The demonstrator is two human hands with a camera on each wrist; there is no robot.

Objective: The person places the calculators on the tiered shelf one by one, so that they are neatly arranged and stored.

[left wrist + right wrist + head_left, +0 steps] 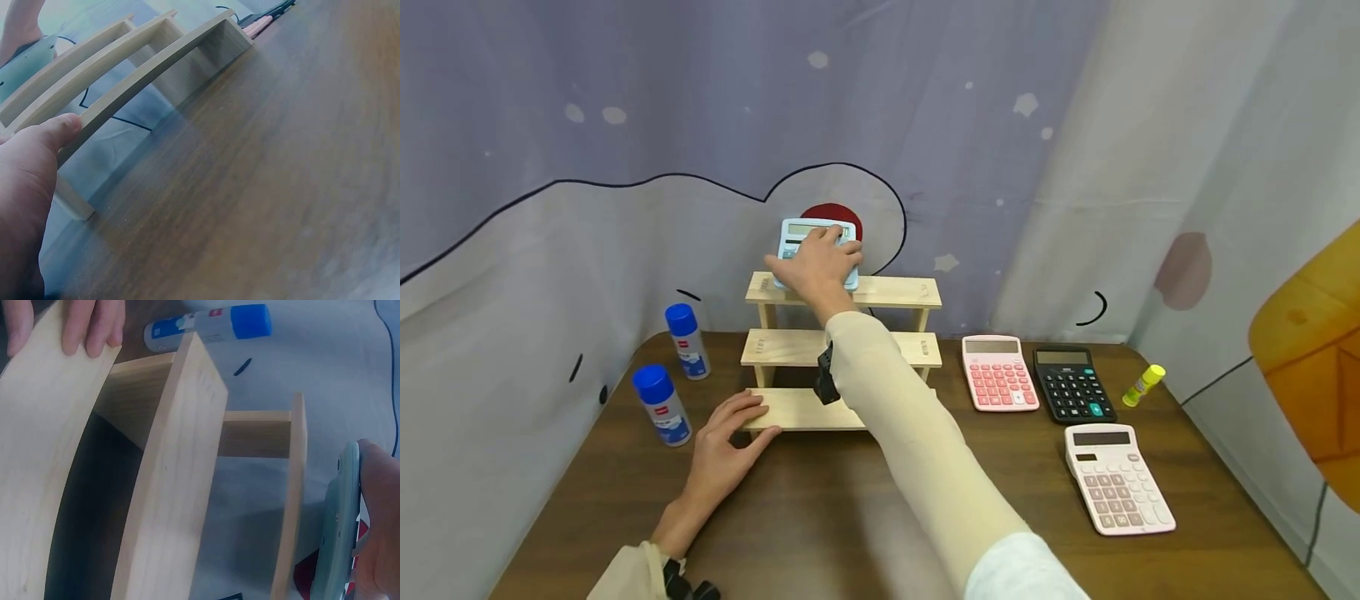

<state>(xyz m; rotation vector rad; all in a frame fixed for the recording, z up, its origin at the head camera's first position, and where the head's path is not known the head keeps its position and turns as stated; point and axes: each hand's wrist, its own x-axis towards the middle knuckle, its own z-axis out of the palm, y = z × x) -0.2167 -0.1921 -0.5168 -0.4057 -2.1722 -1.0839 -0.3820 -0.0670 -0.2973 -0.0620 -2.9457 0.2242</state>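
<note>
While bottles stand capped, the left grip holds a shelf, the right grip a blue calculator.

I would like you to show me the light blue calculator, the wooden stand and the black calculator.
Light blue calculator (338, 519), right wrist view, on its casing.
Wooden stand (786, 347), head view, on the middle step's left top.
Black calculator (1074, 388), head view, on its keys.
</note>
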